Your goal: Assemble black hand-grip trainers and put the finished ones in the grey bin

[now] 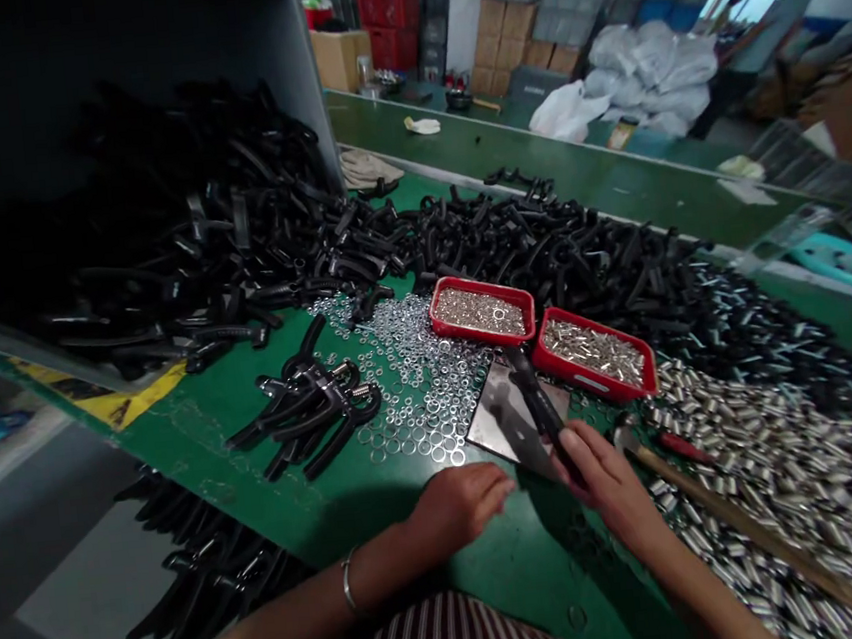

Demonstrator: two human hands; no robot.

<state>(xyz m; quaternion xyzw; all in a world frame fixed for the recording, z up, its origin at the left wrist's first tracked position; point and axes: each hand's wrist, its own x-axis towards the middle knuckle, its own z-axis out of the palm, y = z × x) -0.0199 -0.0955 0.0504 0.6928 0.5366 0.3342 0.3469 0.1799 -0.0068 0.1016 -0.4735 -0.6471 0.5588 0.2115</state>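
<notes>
My right hand [595,469] is wrapped round the lower end of a black plastic handle [537,397], which is held tilted over a flat metal plate [499,408]. My left hand [468,501] is closed, its fingers curled together just in front of the plate; whatever they hold, if anything, is hidden. Left of the plate lie loose metal rings [434,399] of several sizes. Behind it stand a red tray of tiny metal parts [478,312] and a red tray of small pins [595,351]. A small pile of black handles with springs [313,401] lies further left.
A hammer [715,503] with a wooden shaft and a red-handled tool [685,447] rest by a heap of metal sleeves [811,483] on the right. Black handles [539,238] are heaped behind the trays and spill from a large grey bin [316,79] at left. More handles [216,571] lie below the table edge.
</notes>
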